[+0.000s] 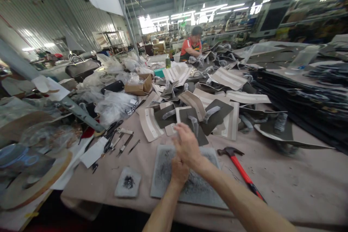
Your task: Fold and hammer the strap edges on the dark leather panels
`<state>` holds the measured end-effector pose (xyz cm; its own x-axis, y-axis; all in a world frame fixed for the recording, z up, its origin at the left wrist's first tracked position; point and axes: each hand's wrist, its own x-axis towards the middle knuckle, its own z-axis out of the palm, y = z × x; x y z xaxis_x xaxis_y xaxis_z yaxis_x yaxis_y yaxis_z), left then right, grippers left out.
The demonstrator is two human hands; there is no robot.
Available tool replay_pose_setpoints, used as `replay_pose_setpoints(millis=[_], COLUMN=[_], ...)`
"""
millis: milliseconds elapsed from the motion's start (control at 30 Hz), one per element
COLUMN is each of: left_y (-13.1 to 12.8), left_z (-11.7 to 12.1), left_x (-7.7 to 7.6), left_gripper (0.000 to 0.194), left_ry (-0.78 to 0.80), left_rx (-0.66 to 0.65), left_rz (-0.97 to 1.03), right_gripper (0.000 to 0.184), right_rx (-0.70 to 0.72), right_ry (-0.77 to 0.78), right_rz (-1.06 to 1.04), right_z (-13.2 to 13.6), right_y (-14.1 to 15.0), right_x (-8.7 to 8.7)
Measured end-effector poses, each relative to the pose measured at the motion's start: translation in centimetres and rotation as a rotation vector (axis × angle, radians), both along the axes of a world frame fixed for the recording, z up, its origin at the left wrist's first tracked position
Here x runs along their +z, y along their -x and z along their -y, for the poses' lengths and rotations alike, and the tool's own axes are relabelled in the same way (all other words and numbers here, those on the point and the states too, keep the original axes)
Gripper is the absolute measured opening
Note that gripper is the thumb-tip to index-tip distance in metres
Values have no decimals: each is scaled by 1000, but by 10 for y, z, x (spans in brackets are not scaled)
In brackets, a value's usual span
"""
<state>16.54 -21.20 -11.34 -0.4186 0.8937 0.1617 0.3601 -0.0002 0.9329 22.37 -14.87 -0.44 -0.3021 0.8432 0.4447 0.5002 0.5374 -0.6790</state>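
My right hand (pixel 187 145) is spread, fingers apart, and lies across the top of my left hand (pixel 179 171), whose fingers curl out of sight. Both hover over a grey rectangular pad (pixel 163 165) dusted with dark specks. A smaller grey pad (pixel 127 182) with a black clump lies to its left. Just beyond my right fingertips lie cut panels of grey and cream sheet material (pixel 148 125), some with dark pieces (pixel 217 116) on top. A red-handled hammer (pixel 239 166) lies to the right of the large pad.
A beige-covered worktable (pixel 296 188) holds scissors and small hand tools (pixel 116 139), plastic bags (pixel 115 107), a cardboard box (pixel 138 85) and a black handbag (pixel 81 67). Black stacked sheets (pixel 293 98) fill the right side. A co-worker in an orange shirt (pixel 191 45) sits beyond.
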Motion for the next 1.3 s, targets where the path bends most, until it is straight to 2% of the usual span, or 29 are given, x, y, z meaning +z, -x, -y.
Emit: replay_pose_setpoints(millis=[33,67,100,167,233,300,400,500,567,633,700,767,833,933,1067,1200,1300], left_y=[0,0,0,0,0,0,1,2,3,5,5,3,-2,-14,-28,-30,-29], left_z=[-1,-1,-2,-2,-2,-2,-4,-2,3,12,19,21,14,-7,-28,-29,-27], left_x=[-1,-1,-1,-1,1,2,4,3,4,7,15,24,33,35,21,6,4], left_gripper=[12,11,11,10,9,9,11,13,14,17,19,19,19,23,27,23,23], left_ry=[-2,10,17,28,32,32,21,-14,-54,-103,-145,-161,-137,-69,-9,26,43], left_rx=[-25,-53,-69,-84,-88,-91,-84,-51,13,85,118,79,-14,-147,-254,-315,-315], left_rz=[21,52,78,119,147,170,210,274,322,361,377,376,384,449,532,495,473], right_gripper=[43,53,60,65,59,52,48,47,46,44,44,43,43,45,48,51,54], right_rx=[-96,-243,-286,-302,-258,-254,-286,-309,-304,-292,-279,-239,-191,-176,-180,-121,-92], right_ry=[52,166,226,316,336,322,266,231,221,235,297,393,480,548,612,641,637], right_rz=[64,252,314,425,459,483,494,508,515,514,510,486,434,353,312,262,160], right_z=[-22,-43,-63,-94,-114,-125,-128,-103,-67,-20,28,67,93,106,105,107,108], right_y=[-9,-17,-25,-35,-40,-42,-51,-72,-89,-103,-111,-112,-109,-102,-98,-102,-117], right_x=[-3,-6,-9,-14,-12,-2,27,50,49,34,8,-20,-41,-54,-53,-52,-51])
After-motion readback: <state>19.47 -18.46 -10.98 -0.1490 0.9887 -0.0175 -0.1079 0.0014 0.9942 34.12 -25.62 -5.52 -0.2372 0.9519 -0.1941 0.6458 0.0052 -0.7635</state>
